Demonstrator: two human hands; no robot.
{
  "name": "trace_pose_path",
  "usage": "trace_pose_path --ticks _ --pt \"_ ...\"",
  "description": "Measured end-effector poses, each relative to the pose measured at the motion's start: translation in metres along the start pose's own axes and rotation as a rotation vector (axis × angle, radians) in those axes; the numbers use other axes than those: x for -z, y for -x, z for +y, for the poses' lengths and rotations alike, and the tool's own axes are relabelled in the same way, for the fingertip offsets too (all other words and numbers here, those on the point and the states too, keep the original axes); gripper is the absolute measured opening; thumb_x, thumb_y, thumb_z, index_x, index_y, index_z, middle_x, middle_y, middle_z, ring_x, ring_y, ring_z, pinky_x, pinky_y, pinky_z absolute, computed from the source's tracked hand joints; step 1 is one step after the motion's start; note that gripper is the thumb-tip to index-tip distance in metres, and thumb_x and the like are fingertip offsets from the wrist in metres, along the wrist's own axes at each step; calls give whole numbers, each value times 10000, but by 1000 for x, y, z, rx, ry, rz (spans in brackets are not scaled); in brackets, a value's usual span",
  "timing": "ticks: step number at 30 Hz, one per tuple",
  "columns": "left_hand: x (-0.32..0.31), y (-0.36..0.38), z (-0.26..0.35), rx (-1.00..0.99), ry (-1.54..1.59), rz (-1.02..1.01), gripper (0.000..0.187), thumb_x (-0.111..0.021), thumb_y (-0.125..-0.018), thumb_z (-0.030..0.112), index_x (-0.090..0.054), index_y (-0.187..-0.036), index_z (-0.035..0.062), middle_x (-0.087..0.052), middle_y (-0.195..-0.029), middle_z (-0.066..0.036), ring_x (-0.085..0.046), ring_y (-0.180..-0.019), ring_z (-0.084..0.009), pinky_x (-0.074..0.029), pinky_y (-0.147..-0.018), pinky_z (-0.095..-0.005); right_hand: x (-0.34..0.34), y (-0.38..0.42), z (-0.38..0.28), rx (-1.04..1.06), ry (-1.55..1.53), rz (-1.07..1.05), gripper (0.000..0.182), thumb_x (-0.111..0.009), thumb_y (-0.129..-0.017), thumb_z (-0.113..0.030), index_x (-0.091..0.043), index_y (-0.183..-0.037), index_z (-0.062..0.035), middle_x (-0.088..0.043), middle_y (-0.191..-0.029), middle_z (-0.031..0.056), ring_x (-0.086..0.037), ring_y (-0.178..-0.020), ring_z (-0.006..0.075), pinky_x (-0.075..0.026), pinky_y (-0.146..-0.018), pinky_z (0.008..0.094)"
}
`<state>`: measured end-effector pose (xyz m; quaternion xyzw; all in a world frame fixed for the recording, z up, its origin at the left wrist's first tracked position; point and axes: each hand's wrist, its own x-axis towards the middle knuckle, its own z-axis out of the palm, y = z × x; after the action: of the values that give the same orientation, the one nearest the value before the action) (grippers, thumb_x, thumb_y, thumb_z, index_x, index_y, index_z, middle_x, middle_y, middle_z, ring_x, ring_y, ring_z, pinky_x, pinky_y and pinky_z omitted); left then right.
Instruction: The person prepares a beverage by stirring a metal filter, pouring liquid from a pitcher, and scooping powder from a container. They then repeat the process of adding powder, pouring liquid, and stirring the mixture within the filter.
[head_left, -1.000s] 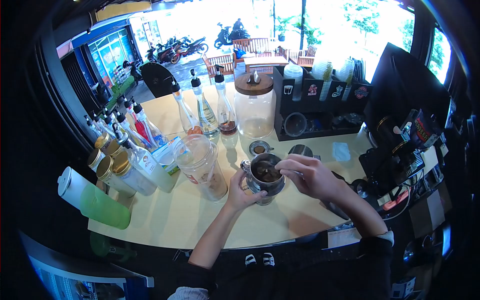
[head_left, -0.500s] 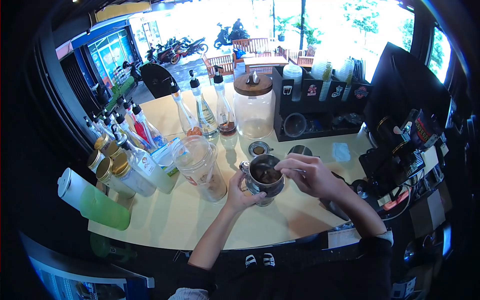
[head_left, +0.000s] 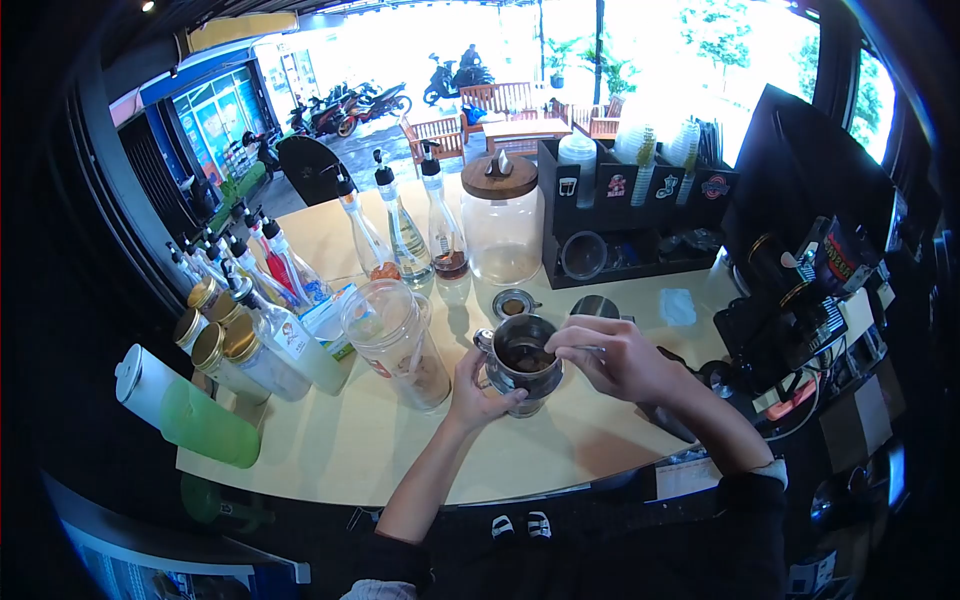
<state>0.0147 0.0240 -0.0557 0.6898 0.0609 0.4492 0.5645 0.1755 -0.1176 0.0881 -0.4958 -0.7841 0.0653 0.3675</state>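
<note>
A small metal pot [head_left: 528, 381] with a shiny rim stands near the middle of the counter, with dark contents inside. My left hand [head_left: 474, 402] is wrapped around its left side, thumb along the front. Above the right rim, my right hand [head_left: 622, 360] pinches a thin metal spoon [head_left: 597, 348] that reaches down into the pot; its lower end is hard to make out. Just behind the pot lies a small round metal strainer [head_left: 514, 303] with brown stuff in it. A dark cup [head_left: 596, 306] sits behind my right hand. To the left is a clear plastic pitcher [head_left: 398, 340].
Pump bottles [head_left: 408, 240] and a wood-lidded glass jar [head_left: 500, 235] line the back. Gold-lidded jars [head_left: 240, 345] and a green-filled jug [head_left: 205, 415] crowd the left. A black cup organizer [head_left: 640, 235] stands back right, with dark equipment [head_left: 780, 320] at the right.
The view has shifted slightly. My right hand has moved a little relative to the pot's rim, and the spoon handle now shows more clearly. My left hand keeps its hold.
</note>
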Motion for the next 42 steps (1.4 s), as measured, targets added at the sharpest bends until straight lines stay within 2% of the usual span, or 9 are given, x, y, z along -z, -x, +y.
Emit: trace_pose_path --ticks 4,6,19,21,31,42 --pt "-1 1 0 28 16 5 707 -820 -595 295 -536 -1164 -15 -612 -1099 -111 -569 -1070 -204 -402 -970 -343 -2 -1 5 -19 59 25 99 -566 -853 -28 -601 -936 12 -603 -922 145 -615 -792 320 -504 -709 377" --pt "0 1 -3 -3 -14 2 705 -820 -596 295 -538 -1163 -14 -612 -1099 -113 -569 -1071 -206 -402 -970 -346 -2 -1 6 67 43 64 90 -579 -871 -54 -601 -946 -8 -598 -812 123 -598 -675 270 -491 -613 346" --pt "2 1 -2 2 -32 -19 702 -819 -591 268 -536 -1171 -8 -610 -1103 -114 -566 -1078 -208 -393 -982 -351 -5 -6 7 82 48 70 89 -578 -874 -66 -600 -937 -7 -595 -816 123 -595 -689 277 -485 -625 358" --pt "1 0 -1 3 -32 -8 701 -817 -589 265 -536 -1170 -7 -609 -1103 -113 -566 -1078 -208 -392 -982 -351 -1 -4 3 71 98 17 130 -602 -812 -25 -607 -935 16 -597 -908 130 -613 -795 305 -504 -686 371" --pt "1 1 0 -4 -36 -1 700 -815 -586 265 -535 -1167 -6 -610 -1100 -107 -568 -1063 -209 -398 -971 -347 -5 -4 1 53 138 26 155 -603 -792 -5 -574 -945 5 -580 -870 116 -600 -766 301 -501 -660 386" --pt "1 1 -2 -9 -29 -4 695 -818 -588 266 -539 -1168 2 -608 -1103 -100 -562 -1075 -208 -390 -982 -345 -10 -4 4 148 184 54 161 -627 -785 -21 -565 -933 -17 -565 -867 104 -589 -739 295 -497 -629 373"
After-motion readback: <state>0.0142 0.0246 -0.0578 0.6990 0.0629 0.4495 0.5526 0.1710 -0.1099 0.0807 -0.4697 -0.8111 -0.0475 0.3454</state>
